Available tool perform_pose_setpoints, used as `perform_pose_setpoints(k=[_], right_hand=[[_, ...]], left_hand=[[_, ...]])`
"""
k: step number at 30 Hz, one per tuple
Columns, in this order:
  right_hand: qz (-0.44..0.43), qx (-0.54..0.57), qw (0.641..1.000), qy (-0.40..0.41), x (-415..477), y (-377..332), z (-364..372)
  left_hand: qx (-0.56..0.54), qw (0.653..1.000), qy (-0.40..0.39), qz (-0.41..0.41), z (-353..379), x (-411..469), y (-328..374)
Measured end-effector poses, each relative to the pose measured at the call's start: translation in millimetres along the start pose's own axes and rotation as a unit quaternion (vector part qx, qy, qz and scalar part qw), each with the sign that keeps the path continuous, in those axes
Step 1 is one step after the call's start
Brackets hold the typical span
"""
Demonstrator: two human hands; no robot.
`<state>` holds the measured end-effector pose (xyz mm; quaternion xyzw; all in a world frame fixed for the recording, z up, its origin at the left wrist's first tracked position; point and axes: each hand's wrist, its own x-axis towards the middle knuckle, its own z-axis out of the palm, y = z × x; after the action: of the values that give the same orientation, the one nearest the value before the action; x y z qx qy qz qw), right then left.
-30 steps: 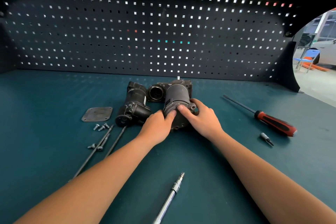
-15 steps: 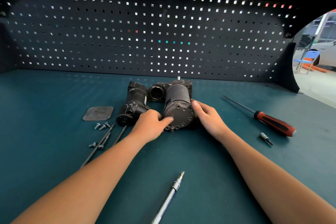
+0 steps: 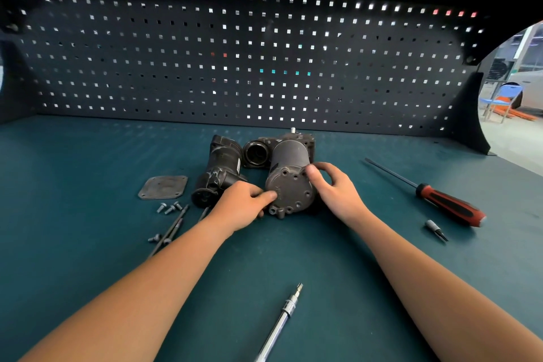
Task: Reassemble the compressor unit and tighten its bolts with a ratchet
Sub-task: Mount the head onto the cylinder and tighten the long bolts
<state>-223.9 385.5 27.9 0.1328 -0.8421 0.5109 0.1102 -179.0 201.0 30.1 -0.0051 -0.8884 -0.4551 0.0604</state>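
The dark cylindrical compressor motor (image 3: 289,167) lies on the green bench, its round end cap (image 3: 289,189) facing me, joined to a housing (image 3: 296,138) behind it. My left hand (image 3: 241,206) grips the cap's lower left edge, thumb on its face. My right hand (image 3: 335,189) curls round the cap's right edge, thumb on its upper rim. A second black compressor part (image 3: 221,169) lies just to the left. A square cover plate (image 3: 163,186), several small bolts (image 3: 169,209) and long rods (image 3: 172,229) lie further left. The ratchet (image 3: 282,323) lies near the front.
A red-and-black screwdriver (image 3: 446,204) and a small bit (image 3: 435,228) lie to the right on the bench. A dark pegboard (image 3: 235,53) closes off the back. The bench's right edge opens onto a workshop floor.
Both hands slid off the front of the end cap to its sides, uncovering the cap's face. The motor tipped slightly so the cap faces me more.
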Motion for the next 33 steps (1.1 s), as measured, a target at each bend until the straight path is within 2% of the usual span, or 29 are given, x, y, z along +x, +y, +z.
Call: perform_pose_setpoints(k=[4,8,10,16,20,23,29,33], right_hand=[[0.005,-0.031,0.998,-0.059,-6.1,0.6,-4.9],[-0.017,-0.065,0.994,-0.081,-5.0,2.0,-5.7],[-0.028,-0.073,0.993,-0.087,-4.9,1.5,-6.7],[-0.060,-0.082,0.993,-0.068,-6.0,-3.8,-0.9],[-0.066,-0.062,0.995,-0.039,-4.7,-7.0,3.3],[-0.062,-0.054,0.996,-0.034,-3.4,-7.1,2.5],[-0.065,-0.074,0.994,-0.043,-6.0,-5.0,1.9],[-0.072,-0.073,0.994,-0.037,-6.8,-4.1,3.0]], left_hand=[[0.030,0.999,0.007,0.041,3.0,0.6,2.2],[-0.071,0.994,-0.043,0.064,4.1,1.8,2.0],[-0.074,0.993,-0.041,0.080,10.4,2.5,1.6],[-0.006,0.992,0.044,0.122,10.9,3.6,-2.5],[-0.077,0.989,0.067,0.109,8.3,5.3,-3.5],[-0.104,0.987,0.069,0.097,7.7,6.5,-4.2],[-0.081,0.989,0.063,0.105,7.7,4.1,-5.9],[-0.115,0.989,-0.002,0.091,0.6,8.0,-5.8]])
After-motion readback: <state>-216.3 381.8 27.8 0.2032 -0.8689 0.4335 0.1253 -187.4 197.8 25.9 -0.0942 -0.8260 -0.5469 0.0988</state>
